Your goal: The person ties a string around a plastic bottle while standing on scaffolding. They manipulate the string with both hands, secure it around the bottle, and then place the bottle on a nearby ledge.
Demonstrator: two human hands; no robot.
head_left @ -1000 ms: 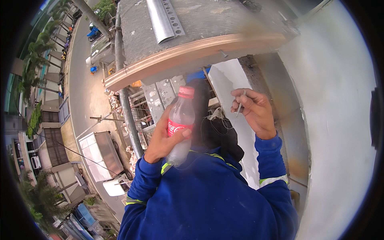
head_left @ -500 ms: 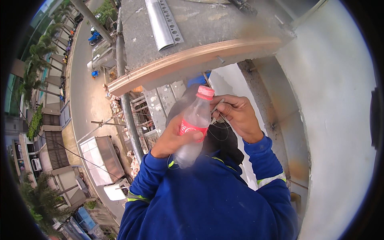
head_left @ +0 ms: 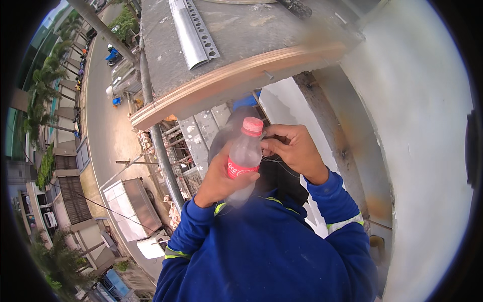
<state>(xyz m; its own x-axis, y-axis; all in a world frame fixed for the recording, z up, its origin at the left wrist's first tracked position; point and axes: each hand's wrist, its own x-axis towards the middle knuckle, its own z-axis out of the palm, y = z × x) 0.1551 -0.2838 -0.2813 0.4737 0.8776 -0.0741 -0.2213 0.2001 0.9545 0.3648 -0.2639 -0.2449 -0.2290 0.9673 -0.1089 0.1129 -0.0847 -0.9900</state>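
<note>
A clear plastic bottle [head_left: 243, 149] with a red cap and a red label stands nearly upright before my chest, cloudy inside. My left hand [head_left: 221, 180] wraps round its lower half, thumb across the label. Close against the bottle's neck, my right hand [head_left: 291, 147] pinches a thin pale string [head_left: 287, 168], whose loose loops hang below the fingers over my dark trousers. The fingertips and the string's end are partly hidden behind the neck.
Ahead lies a concrete ledge [head_left: 241, 38] edged by a wooden board [head_left: 221, 83] with a nail [head_left: 269, 75] sticking out. A perforated metal trim strip [head_left: 191, 35] rests on it. A white wall [head_left: 417, 126] rises at right. Scaffold pipes [head_left: 165, 163] and a street far below are at left.
My right hand has closed in on the bottle's neck with the string, its fingertips now beside the neck below the cap. The bottle has tipped slightly, and the view has shifted a little.
</note>
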